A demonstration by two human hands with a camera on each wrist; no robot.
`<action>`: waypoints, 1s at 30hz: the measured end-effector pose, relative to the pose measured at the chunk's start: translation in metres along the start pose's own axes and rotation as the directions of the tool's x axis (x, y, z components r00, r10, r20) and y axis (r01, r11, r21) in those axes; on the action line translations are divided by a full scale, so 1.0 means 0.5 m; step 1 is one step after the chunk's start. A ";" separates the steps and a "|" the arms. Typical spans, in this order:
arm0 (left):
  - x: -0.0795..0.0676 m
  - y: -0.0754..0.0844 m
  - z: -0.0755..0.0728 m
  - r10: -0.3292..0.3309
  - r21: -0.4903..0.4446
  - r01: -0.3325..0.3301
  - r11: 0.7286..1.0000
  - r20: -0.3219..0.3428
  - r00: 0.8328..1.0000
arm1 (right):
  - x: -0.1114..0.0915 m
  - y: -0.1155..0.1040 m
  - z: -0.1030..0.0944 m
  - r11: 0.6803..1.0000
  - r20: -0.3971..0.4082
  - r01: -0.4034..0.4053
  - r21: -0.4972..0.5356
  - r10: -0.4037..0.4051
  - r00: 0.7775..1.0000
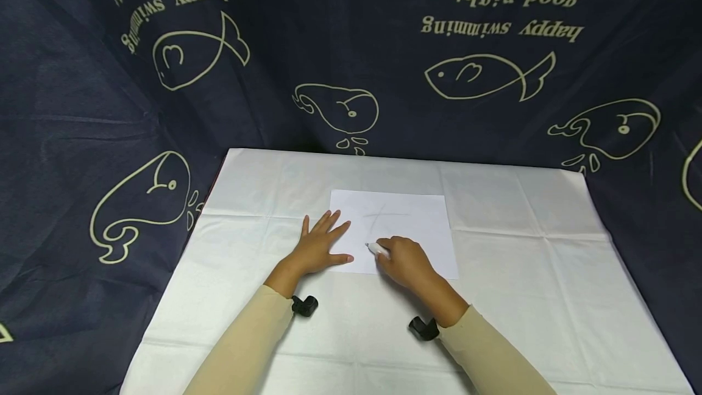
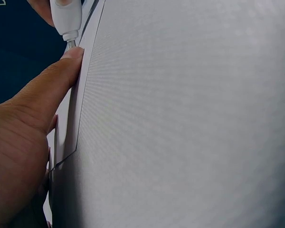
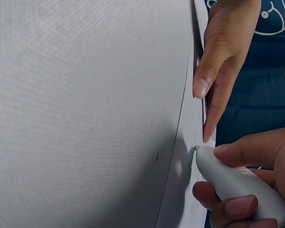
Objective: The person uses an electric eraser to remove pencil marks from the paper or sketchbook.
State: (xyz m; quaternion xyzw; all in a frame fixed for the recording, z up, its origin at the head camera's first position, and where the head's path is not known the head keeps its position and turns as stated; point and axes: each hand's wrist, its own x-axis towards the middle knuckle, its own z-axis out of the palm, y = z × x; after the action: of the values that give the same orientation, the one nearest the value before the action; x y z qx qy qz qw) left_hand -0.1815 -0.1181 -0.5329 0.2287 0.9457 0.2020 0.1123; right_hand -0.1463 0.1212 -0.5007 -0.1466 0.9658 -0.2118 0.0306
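Observation:
A sheet of white paper (image 1: 430, 224) lies on the white cloth. Faint grey crossing lines (image 1: 386, 214) show in its upper middle. My left hand (image 1: 316, 250) rests flat at the paper's left edge, fingers spread and thumb on its lower left part. A white correction pen (image 3: 228, 180), thick-bodied with a thin metal tip, is gripped between the thumb and curled fingers of my right hand (image 1: 407, 262). Its tip points left, at or just above the paper's lower middle; contact cannot be told. In the left wrist view, the left thumb (image 2: 50, 85) partly covers the tip.
White cloth (image 1: 510, 297) with fold creases covers the table. Dark blue fabric (image 1: 395, 5) with fish and whale drawings hangs behind and at the sides. Each wrist wears a small black camera, one at the left (image 1: 304, 305) and one at the right (image 1: 424, 328).

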 end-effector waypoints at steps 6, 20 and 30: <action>0.000 0.002 -0.002 -0.005 0.002 0.005 1.000 0.004 1.000 | 0.000 -0.002 -0.001 0.999 0.017 -0.004 0.032 0.003 1.000; 0.003 -0.003 0.003 -0.007 0.004 0.006 1.000 0.010 1.000 | 0.001 -0.002 0.000 1.000 0.021 0.006 0.012 -0.007 1.000; 0.004 -0.004 0.005 -0.011 0.009 0.011 1.000 0.015 1.000 | -0.001 -0.003 0.003 1.000 0.050 0.003 0.006 -0.003 0.999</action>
State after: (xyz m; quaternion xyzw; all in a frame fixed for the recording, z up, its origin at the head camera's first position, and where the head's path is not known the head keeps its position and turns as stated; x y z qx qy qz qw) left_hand -0.1833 -0.1179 -0.5362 0.2255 0.9470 0.1953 0.1192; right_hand -0.1454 0.1194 -0.5013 -0.1532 0.9638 -0.2112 0.0549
